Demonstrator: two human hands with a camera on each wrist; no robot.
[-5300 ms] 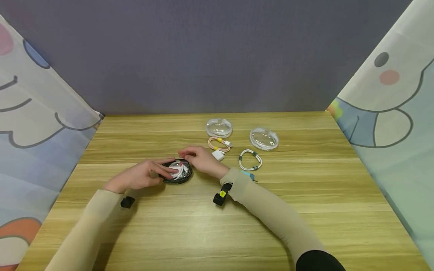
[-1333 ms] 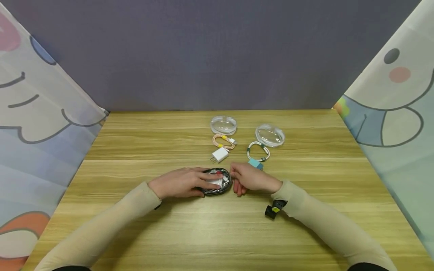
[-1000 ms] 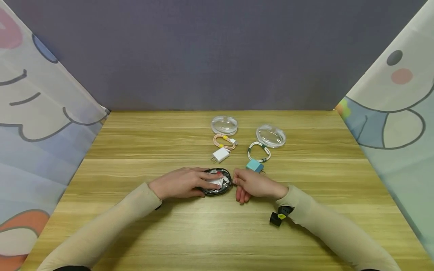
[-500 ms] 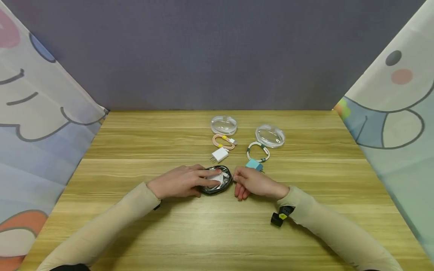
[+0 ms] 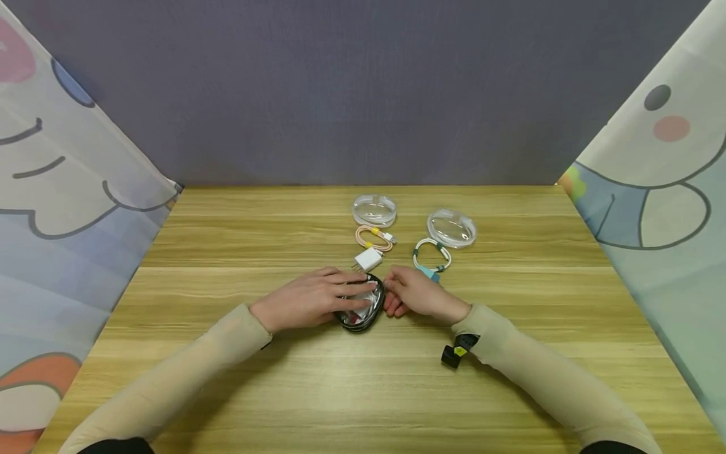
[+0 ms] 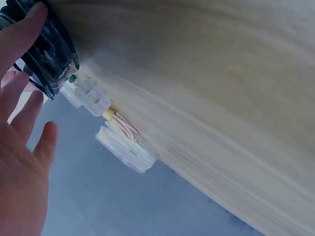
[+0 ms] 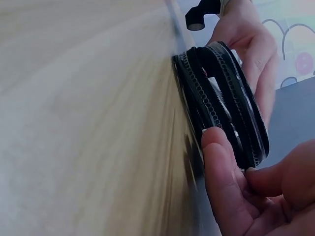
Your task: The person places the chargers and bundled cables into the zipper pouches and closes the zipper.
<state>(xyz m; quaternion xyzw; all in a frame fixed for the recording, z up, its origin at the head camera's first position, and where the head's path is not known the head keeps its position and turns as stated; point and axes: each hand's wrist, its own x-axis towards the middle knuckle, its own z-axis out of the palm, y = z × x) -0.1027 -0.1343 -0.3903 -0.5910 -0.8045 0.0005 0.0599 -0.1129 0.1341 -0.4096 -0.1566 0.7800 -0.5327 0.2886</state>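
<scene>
A small rounded zip case (image 5: 356,320) with a clear top and black edging lies on the wooden table. Through its top show white items and a bit of red. My left hand (image 5: 314,299) holds it from the left, fingers spread over the top, thumb on its side in the left wrist view. At the case's right end, thumb and forefinger of my right hand (image 5: 416,293) pinch at the edge; what lies between those fingertips is hidden. In the right wrist view, two rows of zipper teeth (image 7: 199,83) stand apart along the case's side.
Behind the case lie a white plug charger (image 5: 368,259) and a pink cable (image 5: 365,243) with yellow ties. A blue charger (image 5: 429,274), partly covered by my right hand, touches a white cable loop (image 5: 416,252). Farther back are two clear round packs (image 5: 374,222) (image 5: 454,243).
The case moved right along the table with my left hand, then turned, its red bit passing from the far side to the near side. My right hand has just shifted slightly away and left.
</scene>
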